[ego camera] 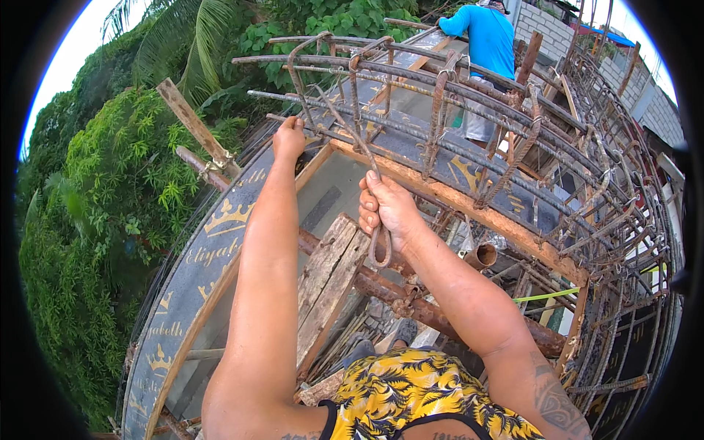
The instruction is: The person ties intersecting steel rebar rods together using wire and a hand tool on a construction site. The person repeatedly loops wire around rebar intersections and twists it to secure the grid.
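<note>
My right hand [385,206] is closed around a rusty steel rod tool [379,254] with a looped lower end; its thin shaft runs up and left, in front of the rebar cage. With my left hand [289,138] I grip the end part of a thin rebar [341,137] at the cage's lower left; the fingertips are partly hidden. The cage of long rebars [407,77] and bent stirrups [438,118] curves away to the right above the printed dark formwork panel [412,148]. Wire ties show at several crossings.
A person in a blue shirt [477,41] stands beyond the cage. Below me are a weathered wooden plank [330,275], rusty scaffold pipes [429,316] and an open pipe end [486,255]. A lumber piece [192,118] juts out at left beside dense foliage [126,176]. More rebar stands at right.
</note>
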`<action>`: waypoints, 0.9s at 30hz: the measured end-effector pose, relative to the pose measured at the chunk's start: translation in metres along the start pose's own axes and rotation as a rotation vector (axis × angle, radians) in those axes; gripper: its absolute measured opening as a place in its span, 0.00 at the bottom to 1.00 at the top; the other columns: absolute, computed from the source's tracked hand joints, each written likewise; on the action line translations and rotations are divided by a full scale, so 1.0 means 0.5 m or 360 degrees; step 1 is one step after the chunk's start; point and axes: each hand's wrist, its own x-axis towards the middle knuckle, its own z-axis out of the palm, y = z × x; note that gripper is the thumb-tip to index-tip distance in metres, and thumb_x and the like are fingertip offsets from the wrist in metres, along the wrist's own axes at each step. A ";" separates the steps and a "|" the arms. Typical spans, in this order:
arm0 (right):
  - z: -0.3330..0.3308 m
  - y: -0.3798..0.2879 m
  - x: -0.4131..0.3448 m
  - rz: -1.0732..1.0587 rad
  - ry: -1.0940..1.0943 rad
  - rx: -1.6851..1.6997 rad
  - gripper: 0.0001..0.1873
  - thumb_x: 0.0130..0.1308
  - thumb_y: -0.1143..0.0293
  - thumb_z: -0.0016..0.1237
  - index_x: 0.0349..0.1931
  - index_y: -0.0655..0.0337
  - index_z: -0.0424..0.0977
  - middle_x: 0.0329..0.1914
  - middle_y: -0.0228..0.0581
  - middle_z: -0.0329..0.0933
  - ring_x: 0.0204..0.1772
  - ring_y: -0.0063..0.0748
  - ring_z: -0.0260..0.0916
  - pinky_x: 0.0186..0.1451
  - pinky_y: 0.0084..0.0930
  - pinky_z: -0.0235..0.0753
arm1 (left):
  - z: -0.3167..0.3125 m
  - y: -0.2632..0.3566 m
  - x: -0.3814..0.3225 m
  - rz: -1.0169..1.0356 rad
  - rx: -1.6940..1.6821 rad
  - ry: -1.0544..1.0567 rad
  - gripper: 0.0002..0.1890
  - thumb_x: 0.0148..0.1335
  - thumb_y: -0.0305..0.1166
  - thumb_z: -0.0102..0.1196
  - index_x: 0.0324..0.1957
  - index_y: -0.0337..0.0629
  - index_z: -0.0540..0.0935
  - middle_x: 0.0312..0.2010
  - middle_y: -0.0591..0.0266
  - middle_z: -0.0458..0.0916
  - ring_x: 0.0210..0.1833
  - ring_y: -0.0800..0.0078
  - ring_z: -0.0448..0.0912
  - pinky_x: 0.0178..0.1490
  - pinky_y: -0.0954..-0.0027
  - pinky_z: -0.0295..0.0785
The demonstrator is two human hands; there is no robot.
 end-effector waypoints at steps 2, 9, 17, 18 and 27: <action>-0.011 0.000 0.000 -0.0021 0.0017 0.0017 0.15 0.83 0.55 0.42 0.45 0.58 0.68 0.20 0.24 0.62 0.16 0.19 0.60 0.20 0.24 0.66 | 0.012 0.034 -0.018 0.0008 0.0024 0.0020 0.15 0.73 0.47 0.55 0.50 0.52 0.88 0.44 0.55 0.89 0.50 0.58 0.86 0.54 0.59 0.76; -0.008 -0.001 -0.003 -0.0040 -0.0022 -0.0002 0.15 0.84 0.55 0.41 0.45 0.58 0.68 0.21 0.24 0.60 0.15 0.19 0.58 0.20 0.24 0.66 | 0.010 0.007 0.000 0.0039 -0.0022 0.0040 0.15 0.74 0.47 0.55 0.50 0.51 0.88 0.43 0.56 0.89 0.47 0.60 0.86 0.51 0.59 0.77; -0.053 -0.006 -0.030 -0.0060 0.0081 -0.0612 0.17 0.83 0.50 0.42 0.45 0.56 0.65 0.20 0.24 0.60 0.15 0.20 0.58 0.21 0.24 0.65 | 0.002 0.019 -0.030 -0.0207 -0.0683 -0.0324 0.13 0.79 0.39 0.51 0.49 0.40 0.83 0.29 0.66 0.82 0.26 0.79 0.78 0.28 0.71 0.74; -0.057 -0.003 -0.032 -0.0057 0.0098 -0.0794 0.19 0.82 0.49 0.44 0.45 0.57 0.65 0.20 0.26 0.62 0.15 0.21 0.60 0.22 0.26 0.66 | -0.008 0.015 -0.028 -0.0219 -0.0688 -0.0343 0.13 0.78 0.38 0.51 0.49 0.38 0.83 0.29 0.65 0.82 0.26 0.78 0.79 0.27 0.71 0.73; -0.064 0.008 -0.053 -0.0469 0.0374 -0.2427 0.22 0.80 0.56 0.45 0.49 0.72 0.63 0.30 0.68 0.79 0.34 0.69 0.80 0.38 0.57 0.79 | -0.050 0.042 -0.019 -0.0316 -0.0624 -0.0598 0.14 0.79 0.37 0.50 0.48 0.36 0.81 0.30 0.63 0.82 0.24 0.73 0.79 0.24 0.66 0.73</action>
